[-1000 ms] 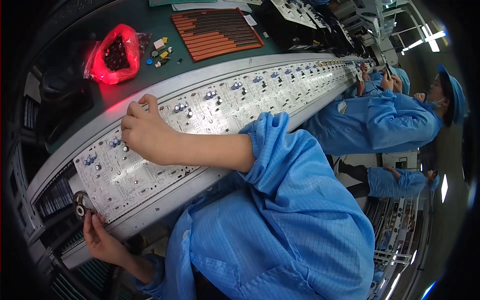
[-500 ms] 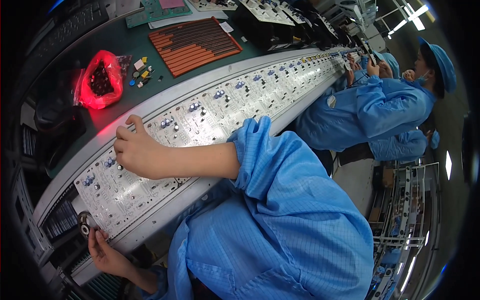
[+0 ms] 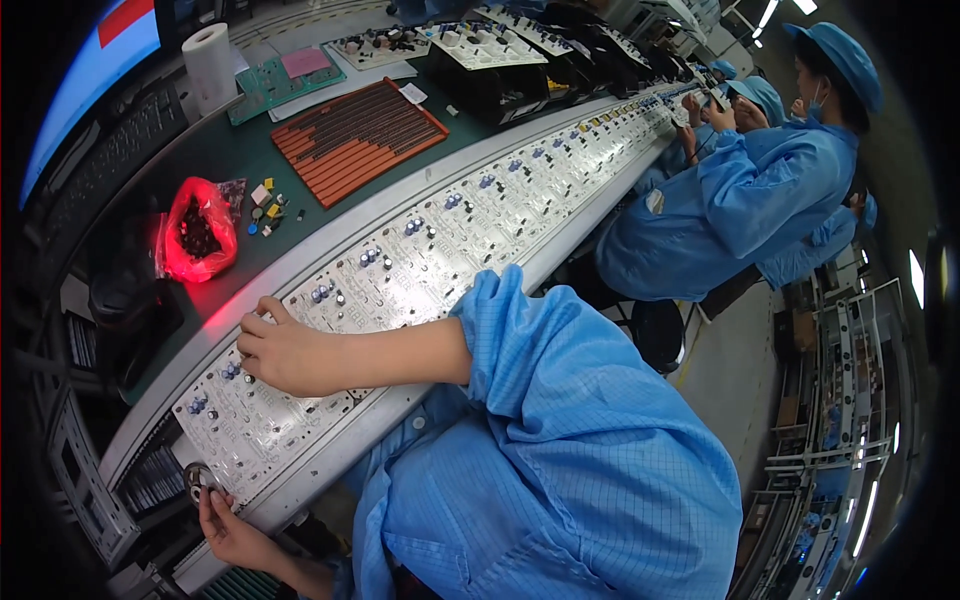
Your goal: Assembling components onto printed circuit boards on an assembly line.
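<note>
My right hand [image 3: 293, 358] reaches across a row of pale circuit boards [image 3: 385, 300] with its fingers curled down beside blue capacitors [image 3: 230, 370]. Its fingertips are partly hidden, and I cannot make out what is between them. At the near left end of the row, my left hand [image 3: 235, 538] grips a small round metallic disc [image 3: 199, 480] with a lighter centre, held by thumb and fingers next to the corner of the last board. Small black and blue components stand upright on the boards.
A metal rail [image 3: 215, 340] edges the boards. Beyond it lie a red-lit bag of dark parts [image 3: 198, 235], loose small components [image 3: 267, 210] and an orange ribbed tray [image 3: 355, 140]. Black bins [image 3: 490, 80] stand farther off. Co-workers in blue [image 3: 735, 200] sit along the line at right.
The whole view has shifted, so the boards and both hands appear lower and slightly right. My right index finger looks less raised. The disc stays in my left hand.
</note>
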{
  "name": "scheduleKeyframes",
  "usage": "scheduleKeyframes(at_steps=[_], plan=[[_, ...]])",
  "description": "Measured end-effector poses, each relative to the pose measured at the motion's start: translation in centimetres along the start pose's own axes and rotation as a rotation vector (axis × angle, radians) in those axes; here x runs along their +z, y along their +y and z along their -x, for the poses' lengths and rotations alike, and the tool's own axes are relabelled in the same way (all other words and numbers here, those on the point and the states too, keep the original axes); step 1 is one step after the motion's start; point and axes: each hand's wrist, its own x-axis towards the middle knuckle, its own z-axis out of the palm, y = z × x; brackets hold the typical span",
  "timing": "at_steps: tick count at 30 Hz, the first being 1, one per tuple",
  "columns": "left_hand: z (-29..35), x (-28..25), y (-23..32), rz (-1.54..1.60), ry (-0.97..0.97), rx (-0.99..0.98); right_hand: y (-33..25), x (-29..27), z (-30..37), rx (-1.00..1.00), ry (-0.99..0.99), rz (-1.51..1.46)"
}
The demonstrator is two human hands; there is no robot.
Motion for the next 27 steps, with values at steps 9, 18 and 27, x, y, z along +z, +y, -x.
scheduleKeyframes(at_steps=[9,18,27], plan=[[-0.5,0.7,-0.4,-0.021,0.071,0.055,0.9,-4.7,3.1,0.163,0.072,-0.293],[0.4,1.2,0.9,-0.218,0.202,0.104,5.5,-10.4,9.2,0.248,0.212,-0.463],[0.8,2.4,2.9,-0.395,0.267,0.19,12.6,-17.1,20.8,0.737,0.613,-0.197]])
